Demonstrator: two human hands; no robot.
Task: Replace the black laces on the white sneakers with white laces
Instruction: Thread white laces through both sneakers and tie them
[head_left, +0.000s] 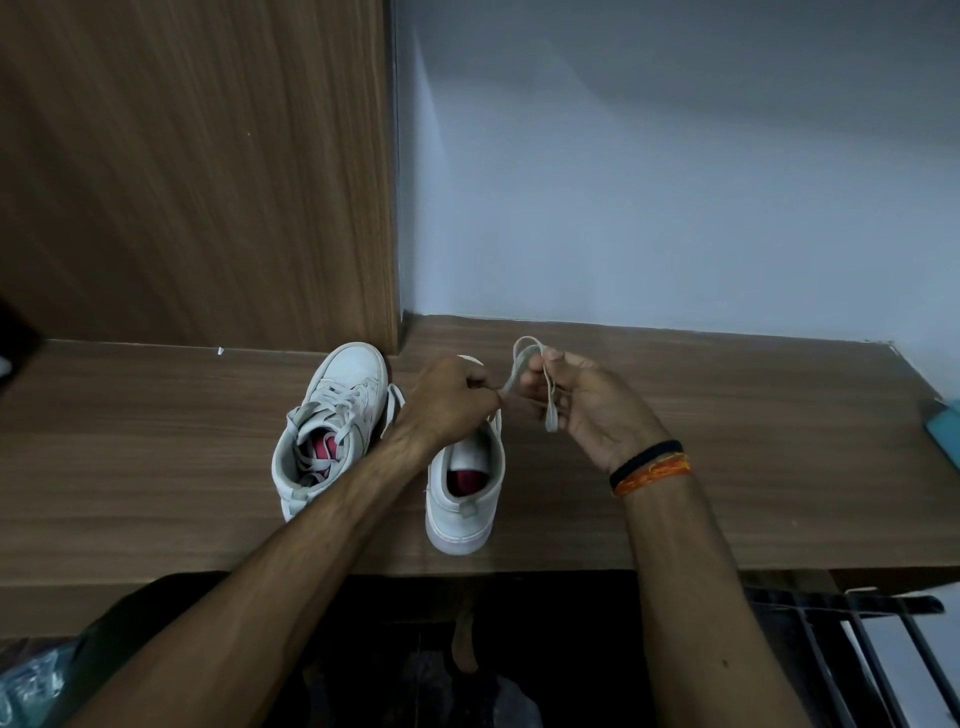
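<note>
Two white low-top leather sneakers stand side by side, heels toward the person, on a brown wood-grain laminate shelf (727, 415). The left sneaker (332, 431) already carries white laces. The right sneaker (467, 493) shows no lace over the visible part of its tongue; its front is hidden behind the hands.

The flat white fabric lace (524, 364) is held just above the right sneaker. The left hand (447, 402) is curled, pinching one stretch of the lace between thumb and forefinger. The right hand (582, 400), palm up with fingers partly curled, grips a loop of the lace near the fingertips; one aglet end hangs down across its palm.

Probable step: preparing the lace for threading into the right sneaker.

Recommended procedure:
- Flatten any twist before threading (a flat lace that enters twisted stays twisted).
- Find the midpoint so both ends come out even.
- Start at the eyelets nearest the toe, feeding the aglet first.
- Steady the sneaker, since it stands near the shelf's front edge and a firm pull could tip it.

No black laces are visible.
</note>
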